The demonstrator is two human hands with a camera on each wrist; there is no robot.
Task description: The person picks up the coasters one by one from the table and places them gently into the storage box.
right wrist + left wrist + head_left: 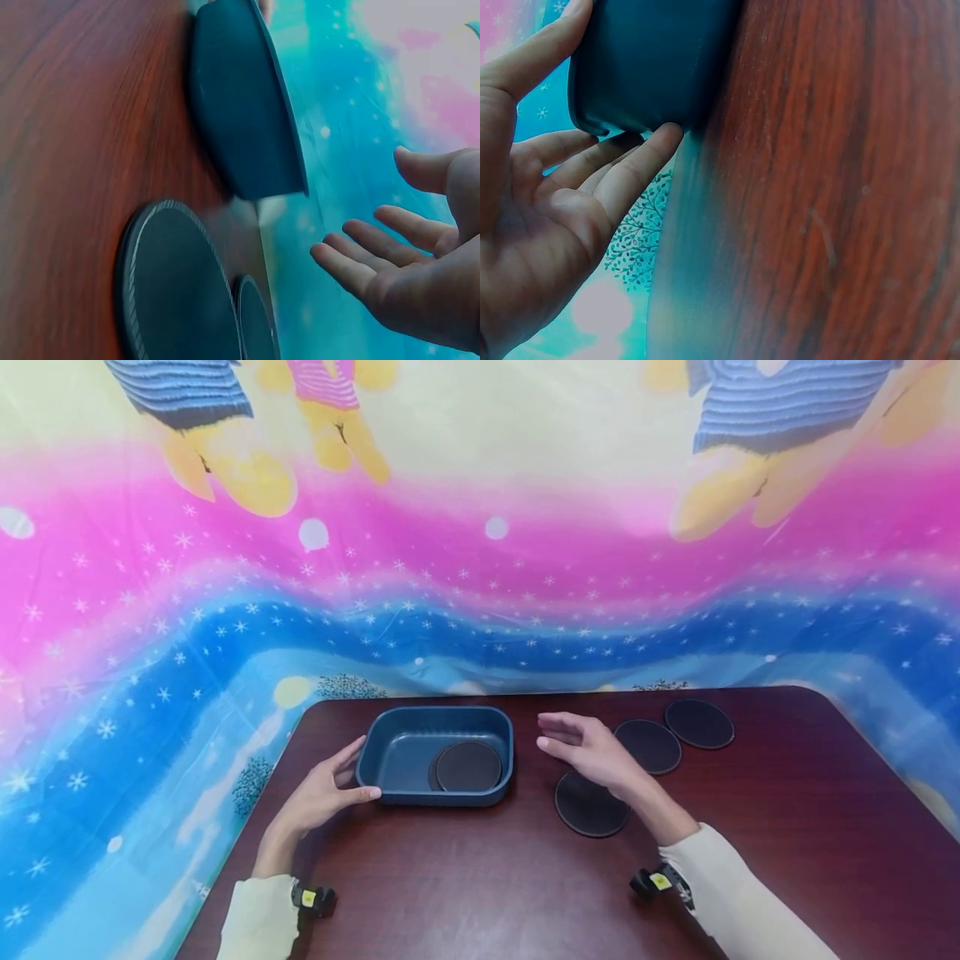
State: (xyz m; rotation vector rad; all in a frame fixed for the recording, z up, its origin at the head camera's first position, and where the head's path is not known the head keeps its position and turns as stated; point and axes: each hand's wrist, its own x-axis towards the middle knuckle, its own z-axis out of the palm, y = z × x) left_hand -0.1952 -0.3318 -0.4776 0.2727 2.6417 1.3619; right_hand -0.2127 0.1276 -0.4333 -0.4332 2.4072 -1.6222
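A dark teal rectangular container (442, 799) stands at the back of the table, with black round discs (468, 766) overlapping inside its right part. My left hand (318, 793) touches the container's left end, thumb at the near corner. In the left wrist view the extended fingers of that hand (562, 202) rest against the container (645, 60). Right of the container, my right hand (600, 756) is raised with nothing in it, partly over a black disc (592, 810). The right wrist view shows that hand (427, 277) with fingers spread, apart from the container (240, 97).
Two more black discs (648, 746) (699, 723) lie at the back right of the dark red-brown table (465, 885). Behind the table hangs a colourful patterned cloth (450, 552).
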